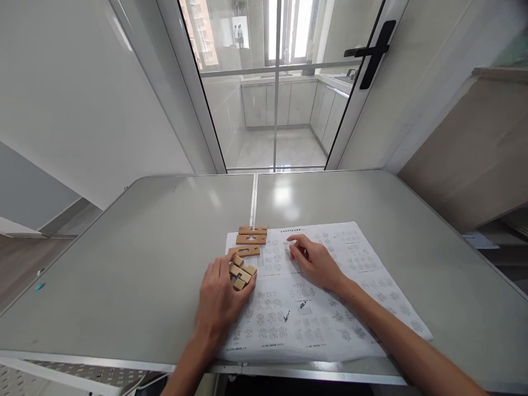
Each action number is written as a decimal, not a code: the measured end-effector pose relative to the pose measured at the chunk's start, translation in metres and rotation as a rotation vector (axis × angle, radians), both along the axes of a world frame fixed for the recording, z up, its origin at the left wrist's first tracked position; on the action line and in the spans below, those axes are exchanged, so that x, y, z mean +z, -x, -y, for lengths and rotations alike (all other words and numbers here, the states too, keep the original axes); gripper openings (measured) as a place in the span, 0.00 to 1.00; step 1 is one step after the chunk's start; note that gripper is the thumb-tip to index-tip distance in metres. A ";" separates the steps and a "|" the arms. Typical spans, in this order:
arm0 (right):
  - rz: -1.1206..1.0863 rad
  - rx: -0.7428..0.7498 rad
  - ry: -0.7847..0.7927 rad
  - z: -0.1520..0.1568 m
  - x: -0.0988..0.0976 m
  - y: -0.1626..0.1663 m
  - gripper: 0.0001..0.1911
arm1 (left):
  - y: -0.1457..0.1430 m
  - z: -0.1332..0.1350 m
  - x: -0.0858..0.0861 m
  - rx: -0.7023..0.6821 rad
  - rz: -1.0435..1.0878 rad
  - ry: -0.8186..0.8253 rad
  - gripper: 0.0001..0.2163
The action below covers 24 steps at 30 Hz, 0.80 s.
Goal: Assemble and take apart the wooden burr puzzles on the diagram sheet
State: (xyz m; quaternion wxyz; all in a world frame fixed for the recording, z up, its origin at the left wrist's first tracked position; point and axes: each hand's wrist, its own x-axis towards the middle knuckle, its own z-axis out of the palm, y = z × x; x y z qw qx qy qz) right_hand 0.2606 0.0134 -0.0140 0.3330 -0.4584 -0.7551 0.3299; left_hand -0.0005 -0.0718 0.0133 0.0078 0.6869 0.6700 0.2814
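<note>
My left hand is closed around a wooden interlocking block puzzle, its thumb and fingers on the sides of the pale blocks. Part of the puzzle is hidden under the hand. Just beyond it lie flat slotted wooden pieces: one marked 2, another with a cross-shaped cutout, and a third at the back. Over a printed sheet covered in small diagrams rests my right hand, fingers loosely bent and apart, with nothing visible between them.
The sheet lies on a grey table with a metal seam. A small teal bit is near the left edge. Behind the table stands a glass door with a black handle. A wall rises at left.
</note>
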 end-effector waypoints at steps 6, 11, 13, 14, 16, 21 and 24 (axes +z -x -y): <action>0.008 0.002 0.015 0.000 -0.001 0.000 0.14 | 0.000 -0.016 -0.006 0.000 -0.042 0.020 0.24; 0.027 0.008 0.012 0.000 -0.002 0.001 0.14 | 0.003 -0.023 -0.008 -0.079 -0.008 0.022 0.26; 0.028 0.008 0.012 0.000 -0.001 0.001 0.14 | 0.006 -0.027 -0.006 -0.119 0.044 0.010 0.30; 0.027 0.008 0.014 0.000 -0.001 0.001 0.14 | 0.009 -0.031 -0.004 -0.130 0.082 0.001 0.32; 0.026 0.009 0.018 0.000 -0.001 0.001 0.14 | 0.017 -0.043 0.002 -0.082 0.199 -0.013 0.30; 0.031 0.013 0.012 -0.001 -0.001 0.000 0.15 | 0.044 -0.097 0.007 0.062 0.402 -0.021 0.19; 0.033 0.003 0.007 -0.001 -0.002 0.000 0.15 | 0.055 -0.121 0.002 -0.061 0.360 0.086 0.18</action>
